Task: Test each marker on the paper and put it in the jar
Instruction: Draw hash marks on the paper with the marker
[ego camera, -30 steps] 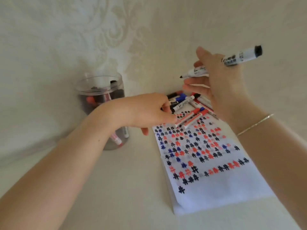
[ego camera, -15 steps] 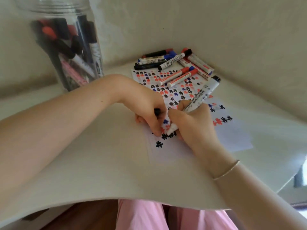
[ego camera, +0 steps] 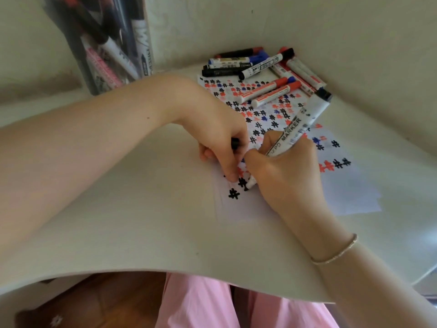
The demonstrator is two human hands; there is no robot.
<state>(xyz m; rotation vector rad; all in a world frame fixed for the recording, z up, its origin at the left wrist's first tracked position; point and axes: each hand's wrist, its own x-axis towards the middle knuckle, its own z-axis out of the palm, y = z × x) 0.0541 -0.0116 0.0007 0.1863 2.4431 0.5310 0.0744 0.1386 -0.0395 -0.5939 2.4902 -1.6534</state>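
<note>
Having dropped from mid-air, right hand [ego camera: 283, 171] gripped marker [ego camera: 298, 129], tip on paper [ego camera: 340, 195]; left hand [ego camera: 222, 147] pinched cap [ego camera: 234, 143]; test underway.

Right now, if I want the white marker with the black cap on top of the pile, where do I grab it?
Pinch the white marker with the black cap around the middle of its barrel, coming from above. It lies flat and slanted across the other markers, so its long sides look open there. The round barrel probably fits well between thumb and finger.
</note>
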